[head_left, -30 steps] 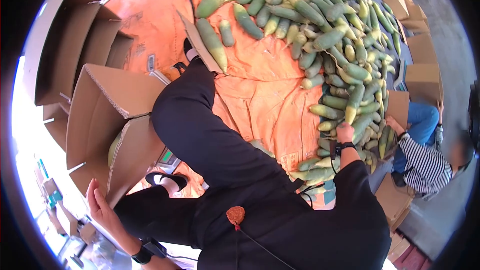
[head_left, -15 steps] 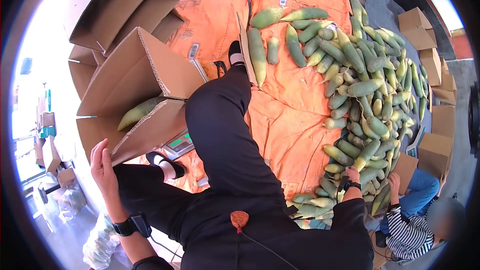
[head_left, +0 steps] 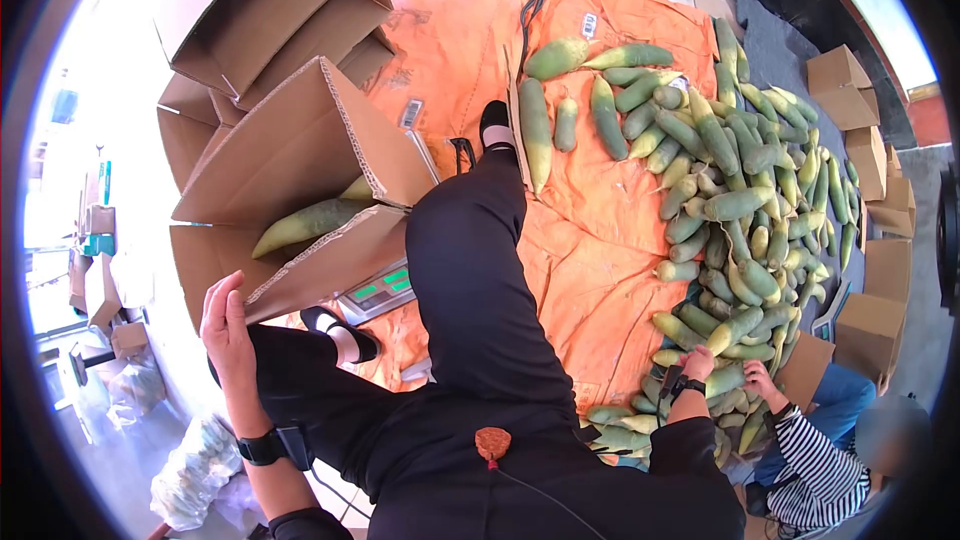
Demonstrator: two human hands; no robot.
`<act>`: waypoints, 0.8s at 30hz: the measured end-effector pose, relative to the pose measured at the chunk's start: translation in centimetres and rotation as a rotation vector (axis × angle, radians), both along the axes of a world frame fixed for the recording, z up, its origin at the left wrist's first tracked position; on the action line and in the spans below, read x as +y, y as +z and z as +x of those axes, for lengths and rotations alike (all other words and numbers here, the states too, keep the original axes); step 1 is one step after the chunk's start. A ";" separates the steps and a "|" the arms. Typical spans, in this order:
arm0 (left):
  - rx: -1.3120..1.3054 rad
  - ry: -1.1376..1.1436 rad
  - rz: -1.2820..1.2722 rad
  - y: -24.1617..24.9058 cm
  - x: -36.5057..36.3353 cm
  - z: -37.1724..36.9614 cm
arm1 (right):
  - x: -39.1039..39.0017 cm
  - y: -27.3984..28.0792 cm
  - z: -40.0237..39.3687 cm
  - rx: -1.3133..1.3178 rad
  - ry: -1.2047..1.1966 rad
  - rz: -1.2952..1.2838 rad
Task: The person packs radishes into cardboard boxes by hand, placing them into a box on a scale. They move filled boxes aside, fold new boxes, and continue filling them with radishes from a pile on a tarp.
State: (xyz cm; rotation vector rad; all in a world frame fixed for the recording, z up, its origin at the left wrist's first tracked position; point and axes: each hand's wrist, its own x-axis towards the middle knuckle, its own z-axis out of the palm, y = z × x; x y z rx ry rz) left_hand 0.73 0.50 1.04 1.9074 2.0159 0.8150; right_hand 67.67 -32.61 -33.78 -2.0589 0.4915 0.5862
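My right hand (head_left: 697, 364) reaches into the near side of a large heap of green radishes (head_left: 735, 202). Its fingers are closed at the pale end of one green radish (head_left: 737, 328); the fingertips are partly hidden. My left hand (head_left: 229, 328) is open, fingers stretched out, against the near flap of an open cardboard box (head_left: 330, 262). Inside that box lie green radishes (head_left: 312, 226), one in plain sight and another partly hidden behind the near wall. A scale with a lit green display (head_left: 378, 286) shows below the box.
An orange tarp (head_left: 580, 275) covers the floor, with a few separate radishes at its far side. More open boxes (head_left: 270, 20) stand at far left, others (head_left: 870, 330) along the right. A co-worker in a striped sleeve (head_left: 822, 465) has a hand (head_left: 762, 380) in the heap beside mine.
My right hand has shifted slightly left, and the radish at its fingers has tilted flatter. The co-worker's hand has moved left toward mine. The whole view has shifted a little.
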 end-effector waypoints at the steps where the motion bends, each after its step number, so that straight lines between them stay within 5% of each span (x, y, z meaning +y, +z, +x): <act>1: -0.009 0.009 -0.009 0.1 0.0 0.1 | 0.7 0.7 -0.4 -0.006 0.001 0.003; 6: -0.039 0.021 -0.010 0.1 0.0 0.1 | 6.2 5.7 -2.5 -0.269 0.279 0.020; 11: -0.042 -0.043 0.041 0.4 -0.1 0.0 | 11.9 11.4 -3.0 -0.298 0.081 0.133; 16: -0.061 -0.035 0.053 0.7 0.0 -0.1 | 14.8 14.5 -3.7 -0.296 0.134 0.369; 24: -0.188 -0.072 0.020 2.0 0.1 -0.6 | 27.7 31.2 -18.4 -0.158 0.636 0.737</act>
